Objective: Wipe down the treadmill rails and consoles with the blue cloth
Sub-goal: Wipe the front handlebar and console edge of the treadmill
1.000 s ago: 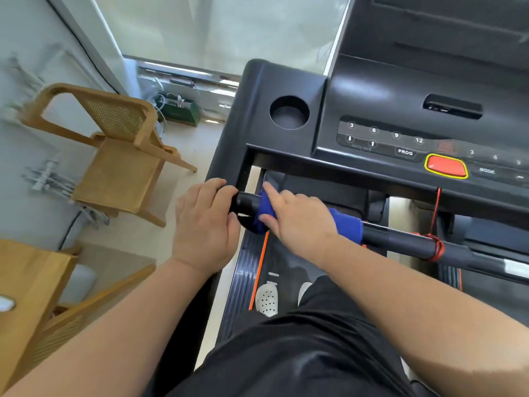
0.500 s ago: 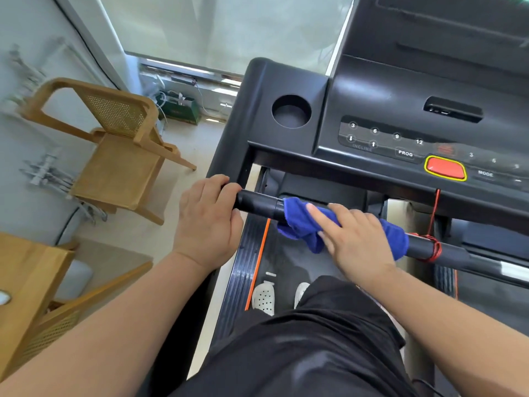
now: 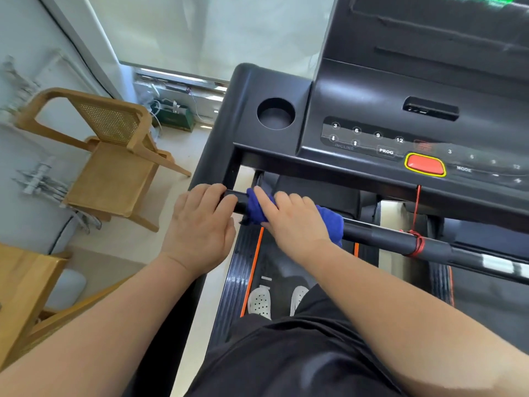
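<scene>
A black front rail [image 3: 380, 234] runs across the treadmill below the black console [image 3: 372, 116]. The blue cloth [image 3: 330, 222] is wrapped over the rail near its left end. My right hand [image 3: 294, 222] lies over the cloth with fingers curled round it and the rail. My left hand [image 3: 200, 224] grips the rail's left end, right beside the cloth. The console has a round cup holder [image 3: 275, 113], number buttons and a red stop button [image 3: 425, 164].
A red cord [image 3: 416, 224] hangs from the console and is wound round the rail to the right. A wooden chair [image 3: 106, 156] stands on the floor at left, with a wooden table [image 3: 23, 282] nearer. My white shoes [image 3: 260, 302] stand on the belt below.
My right hand slid the cloth right along the rail, then back left until it sits next to my left hand. The left hand kept its grip.
</scene>
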